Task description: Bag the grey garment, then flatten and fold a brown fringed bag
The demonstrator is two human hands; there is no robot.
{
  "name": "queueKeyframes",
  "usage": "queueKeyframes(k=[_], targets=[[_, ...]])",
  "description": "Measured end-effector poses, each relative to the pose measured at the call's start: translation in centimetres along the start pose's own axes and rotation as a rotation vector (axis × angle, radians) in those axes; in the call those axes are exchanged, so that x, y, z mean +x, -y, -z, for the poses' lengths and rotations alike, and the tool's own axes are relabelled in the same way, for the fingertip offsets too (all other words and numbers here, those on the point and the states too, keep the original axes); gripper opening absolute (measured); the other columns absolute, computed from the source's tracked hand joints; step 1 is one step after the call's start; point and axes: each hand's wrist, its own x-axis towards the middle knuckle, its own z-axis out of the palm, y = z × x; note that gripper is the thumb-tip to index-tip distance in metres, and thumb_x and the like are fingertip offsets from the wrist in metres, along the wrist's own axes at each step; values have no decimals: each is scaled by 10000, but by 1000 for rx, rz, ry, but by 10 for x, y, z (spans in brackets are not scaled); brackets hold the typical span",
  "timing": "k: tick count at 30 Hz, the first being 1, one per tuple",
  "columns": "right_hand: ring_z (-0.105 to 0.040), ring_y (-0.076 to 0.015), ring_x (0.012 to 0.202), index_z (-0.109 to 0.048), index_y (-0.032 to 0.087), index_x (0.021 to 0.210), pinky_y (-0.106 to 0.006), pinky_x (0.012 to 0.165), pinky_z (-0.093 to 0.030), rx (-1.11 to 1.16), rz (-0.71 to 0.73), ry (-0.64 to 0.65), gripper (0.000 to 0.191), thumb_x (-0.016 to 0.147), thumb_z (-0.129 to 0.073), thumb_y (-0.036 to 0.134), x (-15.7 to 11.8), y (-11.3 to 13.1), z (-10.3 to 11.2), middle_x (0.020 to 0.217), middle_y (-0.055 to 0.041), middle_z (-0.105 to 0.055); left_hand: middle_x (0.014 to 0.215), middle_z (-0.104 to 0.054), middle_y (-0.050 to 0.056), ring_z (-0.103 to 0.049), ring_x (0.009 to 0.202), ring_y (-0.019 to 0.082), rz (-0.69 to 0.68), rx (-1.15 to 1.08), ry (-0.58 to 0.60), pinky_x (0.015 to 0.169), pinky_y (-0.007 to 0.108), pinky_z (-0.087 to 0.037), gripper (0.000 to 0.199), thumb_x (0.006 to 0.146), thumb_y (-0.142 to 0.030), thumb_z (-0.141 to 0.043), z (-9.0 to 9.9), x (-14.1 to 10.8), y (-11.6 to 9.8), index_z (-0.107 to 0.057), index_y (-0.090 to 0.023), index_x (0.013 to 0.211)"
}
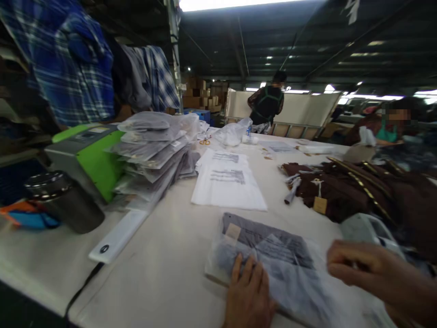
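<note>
Grey bagged garment (288,257), long axis slanting away leftward.
Left hand (248,291) lies flat on it, nearer; right hand (365,269) curls closed by its right end, any hold unclear.

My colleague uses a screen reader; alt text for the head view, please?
A left hand rests on a bagged gray garment on a white table, the right hand curled nearby. Stacked bagged garments stand left, brown garments right.

pretty dim up in the dark ceiling (221,50), blown-out light strip (235,4) glaring overhead, softer light on my pale table (164,259), faint soft shadows, my right hand (362,269) kinda smeary, wide-angle stretch toward the edges, background mushy
</note>
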Motion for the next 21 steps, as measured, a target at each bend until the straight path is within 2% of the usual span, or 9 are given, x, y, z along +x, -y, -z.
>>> queueKeyframes(k=[2, 4, 7, 10, 14, 18, 21], targets=[[-594, -159, 653, -699, 244, 633, -245, 618, -433, -238, 240, 218, 180, 781, -677, 345, 29, 73, -30, 706, -10, -672, 1075, -722, 57, -612, 1116, 242, -39, 30, -12, 1048, 420, -434, 454, 926, -556, -473, -5, -6, -1, -677, -162, 1022], [-630, -151, 706, -738, 249, 709, -232, 587, -397, -510, 368, 346, 127, 801, -662, 292, 57, 127, -60, 793, 10, -714, 1070, -713, 83, -618, 1096, 242, -76, 61, -47, 1052, 403, -434, 517, 924, -582, -434, -14, -13, -1, -678, -137, 1025], [-666, -179, 708, -775, 245, 798, -234, 531, -373, -805, 456, 481, 111, 761, -728, 339, 97, 169, -104, 798, -6, -752, 1017, -711, 92, -635, 1053, 218, -89, 107, -173, 1105, 380, -387, 411, 954, -443, -421, -30, -20, -1, -683, -126, 975], [-674, -213, 638, -777, 166, 768, -241, 499, -388, -940, 507, 534, 155, 676, -800, 288, 123, 181, -140, 709, -74, -745, 988, -717, 71, -640, 1053, 197, -85, 133, -260, 1164, 405, -317, 289, 953, -203, -406, -42, -23, -1, -688, -143, 931], [-707, -290, 754, -763, 86, 809, -312, 602, -489, -1066, 647, 526, 154, 680, -769, 169, 135, 185, -171, 828, -177, -746, 980, -727, 49, -642, 1028, 172, -50, 130, -263, 1179, 391, -299, 365, 964, -130, -339, -48, -27, -3, -698, -172, 919], [-693, -291, 764, -747, 109, 789, -357, 655, -511, -1082, 793, 541, 136, 671, -781, 168, 138, 185, -180, 885, -161, -732, 1021, -732, 49, -641, 1035, 181, -29, 122, -255, 1147, 382, -340, 325, 964, -178, -377, -48, -30, -7, -700, -172, 920], [-661, -298, 884, -734, 162, 842, -385, 771, -513, -1032, 856, 486, 319, 610, -873, 332, 148, 180, -172, 999, -136, -715, 1067, -731, 56, -629, 1085, 217, -43, 153, -221, 1079, 395, -403, 276, 956, -297, -449, -46, -31, -8, -695, -172, 947]])
